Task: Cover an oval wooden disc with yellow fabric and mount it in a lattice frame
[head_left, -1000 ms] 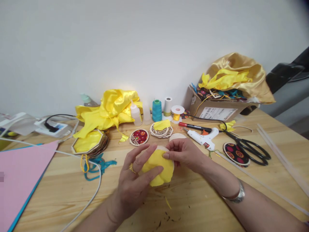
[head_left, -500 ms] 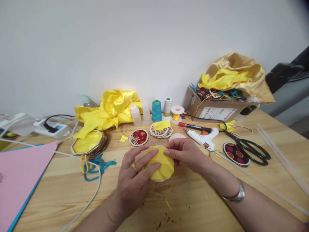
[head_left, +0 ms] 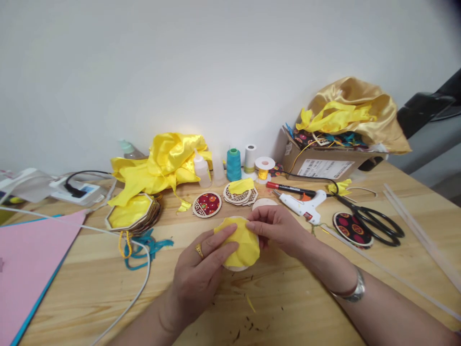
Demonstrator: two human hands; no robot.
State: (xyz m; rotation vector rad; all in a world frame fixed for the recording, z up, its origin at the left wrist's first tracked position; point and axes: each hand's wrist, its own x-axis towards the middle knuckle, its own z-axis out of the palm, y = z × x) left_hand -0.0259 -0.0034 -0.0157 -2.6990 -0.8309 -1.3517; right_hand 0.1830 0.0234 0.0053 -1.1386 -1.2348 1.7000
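A round disc covered with yellow fabric [head_left: 243, 247] is held between my hands above the wooden table, its pale rim showing along the lower edge. My left hand [head_left: 205, 262] grips it from the left, with fingers laid across the cloth. On the upper right edge, my right hand [head_left: 275, 228] pinches the disc between thumb and fingers. Just beyond lie a round frame with red patterned cloth [head_left: 208, 204], a stack of lattice wooden frames [head_left: 236, 196] with a yellow scrap on it, and a pale disc [head_left: 265, 203] partly behind my right hand.
A white glue gun [head_left: 302, 205], a red-capped marker [head_left: 288, 188] and black scissors [head_left: 370, 221] lie to the right. Thread spools [head_left: 234, 166] and a squeeze bottle [head_left: 202, 169] stand behind. At left are octagonal frames [head_left: 131, 211], a white cable [head_left: 146, 274] and pink sheets [head_left: 39, 259].
My left fingers have shifted slightly on the yellow fabric and lie closer together. My right hand keeps its pinch, and the disc stays in nearly the same place.
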